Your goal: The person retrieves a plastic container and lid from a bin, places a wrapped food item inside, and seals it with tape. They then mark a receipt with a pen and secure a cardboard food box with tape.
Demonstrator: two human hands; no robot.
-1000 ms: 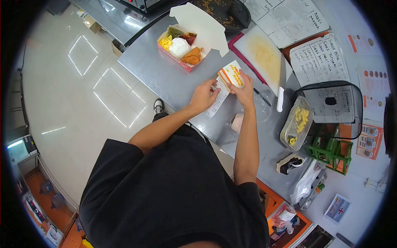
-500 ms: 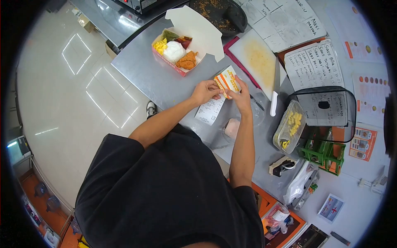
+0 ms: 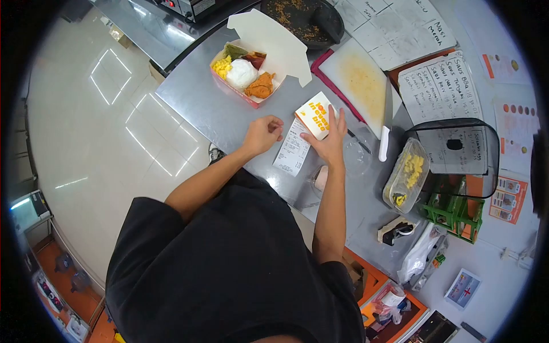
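A small white box (image 3: 316, 116) with orange lettering on its lid lies shut on the metal counter. My right hand (image 3: 328, 140) spans it, thumb on the near side and fingers along the right edge. Left of the box, my left hand (image 3: 263, 136) hovers with loosely curled fingers, thumb side apart, and nothing visible in it. A printed receipt (image 3: 292, 150) lies between the hands, its upper end by the box. Further away, an open meal box (image 3: 251, 103) holds white rice (image 3: 241, 74), a fried piece (image 3: 260, 85), yellow egg (image 3: 222, 67) and dark sides.
A cutting board (image 3: 357, 80) carries a white-handled knife (image 3: 384, 143) along its right edge. A clear tub (image 3: 407, 174) of yellow food stands right. A dark stone mortar (image 3: 303, 37) sits at the back. A round clear lid (image 3: 359, 157) and pink item (image 3: 321, 178) are near my right forearm.
My left hand has let go of the small box and drawn back left. The box now shows its lettered lid upward, with only my right hand on it.
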